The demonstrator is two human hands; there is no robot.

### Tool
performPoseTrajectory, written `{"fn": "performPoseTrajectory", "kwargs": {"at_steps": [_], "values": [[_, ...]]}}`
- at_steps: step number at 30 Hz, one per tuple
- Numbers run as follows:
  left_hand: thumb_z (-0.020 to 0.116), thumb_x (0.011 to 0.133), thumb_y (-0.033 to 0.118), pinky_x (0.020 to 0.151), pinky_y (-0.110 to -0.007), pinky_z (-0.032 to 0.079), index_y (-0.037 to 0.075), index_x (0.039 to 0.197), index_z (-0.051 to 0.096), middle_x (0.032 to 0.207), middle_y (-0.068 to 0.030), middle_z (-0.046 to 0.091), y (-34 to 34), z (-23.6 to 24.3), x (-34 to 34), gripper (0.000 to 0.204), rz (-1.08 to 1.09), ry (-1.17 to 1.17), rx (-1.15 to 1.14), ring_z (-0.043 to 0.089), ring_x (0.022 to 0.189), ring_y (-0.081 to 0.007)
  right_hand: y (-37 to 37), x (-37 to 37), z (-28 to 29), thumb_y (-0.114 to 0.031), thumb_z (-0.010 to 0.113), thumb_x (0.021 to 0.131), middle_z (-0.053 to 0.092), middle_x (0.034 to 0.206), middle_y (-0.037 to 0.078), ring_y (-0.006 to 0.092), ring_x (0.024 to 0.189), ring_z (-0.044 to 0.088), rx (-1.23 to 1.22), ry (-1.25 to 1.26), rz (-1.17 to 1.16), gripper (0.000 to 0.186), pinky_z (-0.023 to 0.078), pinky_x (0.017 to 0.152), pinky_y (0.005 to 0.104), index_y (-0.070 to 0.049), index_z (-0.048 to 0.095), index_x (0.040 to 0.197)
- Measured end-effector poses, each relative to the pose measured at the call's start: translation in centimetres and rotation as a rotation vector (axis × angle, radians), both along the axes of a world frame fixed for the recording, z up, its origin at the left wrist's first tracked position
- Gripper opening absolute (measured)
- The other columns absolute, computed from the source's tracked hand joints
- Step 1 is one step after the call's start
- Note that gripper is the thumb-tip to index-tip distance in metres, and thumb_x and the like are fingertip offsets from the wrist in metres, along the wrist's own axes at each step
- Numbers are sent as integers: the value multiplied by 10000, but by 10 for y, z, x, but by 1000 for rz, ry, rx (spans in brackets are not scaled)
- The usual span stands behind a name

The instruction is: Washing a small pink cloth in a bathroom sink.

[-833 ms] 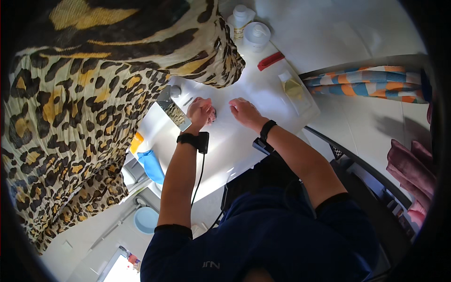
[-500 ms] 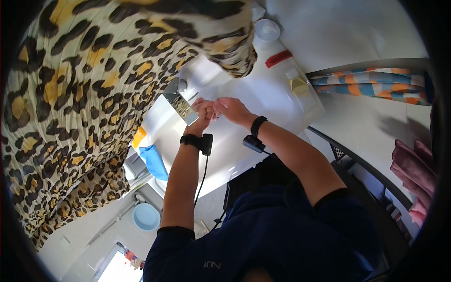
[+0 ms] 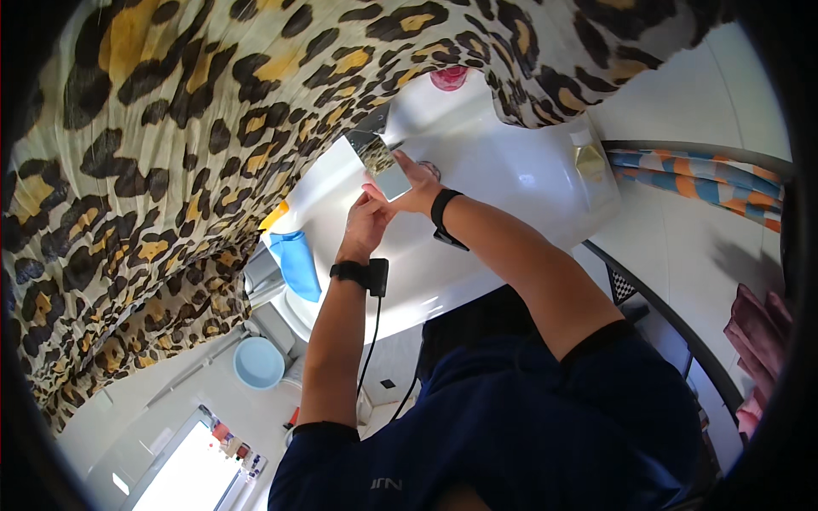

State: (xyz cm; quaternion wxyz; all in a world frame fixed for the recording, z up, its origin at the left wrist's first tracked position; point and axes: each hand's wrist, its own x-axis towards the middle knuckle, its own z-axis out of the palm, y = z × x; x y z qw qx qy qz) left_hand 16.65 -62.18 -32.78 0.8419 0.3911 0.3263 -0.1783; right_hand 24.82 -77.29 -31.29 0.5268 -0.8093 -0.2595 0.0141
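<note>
A leopard-print curtain (image 3: 170, 128) covers part of the white sink (image 3: 511, 196), where your right hand (image 3: 416, 189) and left hand (image 3: 366, 225) are together at the tap (image 3: 381, 164).
Your right hand is beside the flat, mirror-like tap's end; your left bends up to meet it, and whether either grips anything you cannot tell, some fingers being hidden. Left along the rim lie a blue item (image 3: 296, 266) and a smaller yellow item (image 3: 274, 215).
</note>
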Motion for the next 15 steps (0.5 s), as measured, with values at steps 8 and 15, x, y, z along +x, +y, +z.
{"fn": "performPoseTrajectory", "kwargs": {"at_steps": [8, 15], "values": [[560, 840, -45, 768, -313, 527, 25, 1070, 555, 916, -53, 616, -62, 49, 64, 240, -46, -96, -118, 611, 800, -169, -32, 26, -2, -290, 656, 851, 665, 844, 116, 302, 788, 639, -188, -279, -179, 254, 511, 709, 381, -58, 637, 954], [590, 779, -45, 519, -253, 391, 50, 893, 551, 726, -20, 539, -93, 22, 92, 152, -299, -189, 69, 479, 550, -122, -76, 31, -16, -432, 638, 889, 682, 757, 81, 170, 647, 638, 313, 952, -268, 430, 517, 603, 296, -7, 689, 930]]}}
